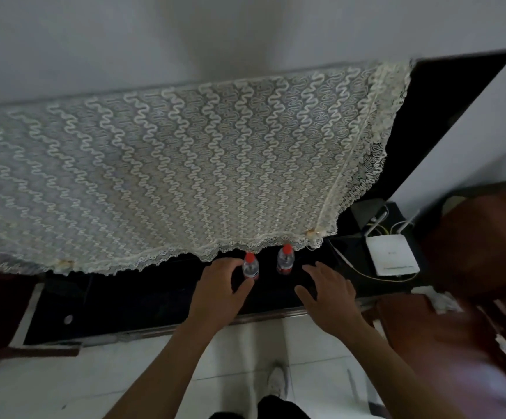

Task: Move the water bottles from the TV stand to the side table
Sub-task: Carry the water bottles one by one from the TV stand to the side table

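Both 2 clear red-capped plastic water bottles (251,266) stand on the black TV stand (155,300), your left hand (221,285) cupping 1 loosely, right hand (327,293) spread empty.

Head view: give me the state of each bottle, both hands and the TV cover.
Left bottle: upright, capped, on the TV stand.
Right bottle: upright, capped, untouched.
Left hand: open, curling around left bottle.
Right hand: open, empty.
Lace cover: draped over the TV.
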